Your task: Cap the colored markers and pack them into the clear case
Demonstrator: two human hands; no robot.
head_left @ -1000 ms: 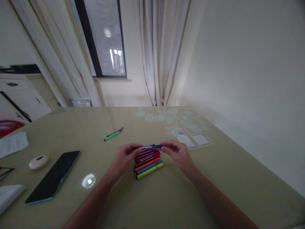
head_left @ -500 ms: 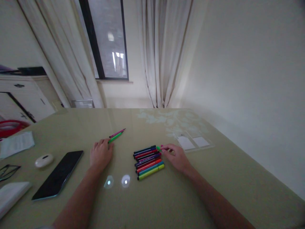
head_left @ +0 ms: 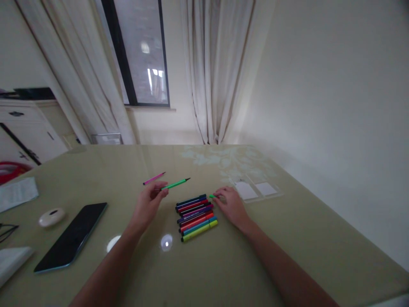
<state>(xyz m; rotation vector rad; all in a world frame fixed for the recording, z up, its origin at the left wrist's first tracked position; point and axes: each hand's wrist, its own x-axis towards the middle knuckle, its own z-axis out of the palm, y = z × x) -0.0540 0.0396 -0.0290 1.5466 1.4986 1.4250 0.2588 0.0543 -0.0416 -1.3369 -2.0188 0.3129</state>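
My left hand pinches a green marker by its end and holds it above the table, tip pointing right. Just to the right lies a row of several coloured markers side by side. My right hand rests at the right end of that row, fingers pinched on a small green cap. A pink marker lies alone on the table beyond my left hand.
A black phone lies at the left on the olive table, with a small white oval object and a folded cloth further left. Two white cards in a clear holder lie right of my right hand.
My left hand went left from the marker row to the loose pair of markers, picked up the green one and carried it back toward the row. My right hand stayed by the row's right end.
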